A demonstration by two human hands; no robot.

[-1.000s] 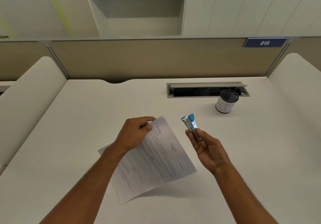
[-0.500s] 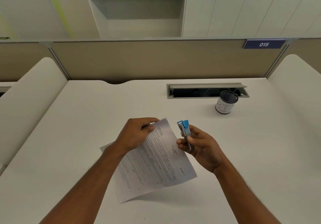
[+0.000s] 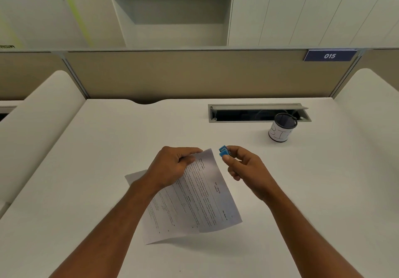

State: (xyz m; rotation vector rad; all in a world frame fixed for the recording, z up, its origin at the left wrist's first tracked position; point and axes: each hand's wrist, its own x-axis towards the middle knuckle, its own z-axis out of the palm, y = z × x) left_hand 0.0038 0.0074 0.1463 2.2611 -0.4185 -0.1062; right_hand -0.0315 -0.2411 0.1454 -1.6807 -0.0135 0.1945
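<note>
My left hand (image 3: 172, 165) pinches the top corner of a few printed paper sheets (image 3: 200, 202), lifting them off the white desk (image 3: 108, 148) at a tilt. Just right of that corner, my right hand (image 3: 244, 167) grips a small blue stapler (image 3: 224, 151) between thumb and fingers. The stapler's blue end points toward the paper's top corner, a small gap apart from it. Most of the stapler's body is hidden inside my fingers.
A black mesh cup with a white label (image 3: 281, 127) stands at the back right. Behind it lies an open cable slot (image 3: 257, 112) in the desk. A beige partition (image 3: 194, 75) with a "015" plate (image 3: 329, 56) closes the back; padded dividers flank both sides.
My right hand has turned the stapler from upright to pointing left and brought it closer to the paper's top corner. My left hand keeps holding the sheets in the same place.
</note>
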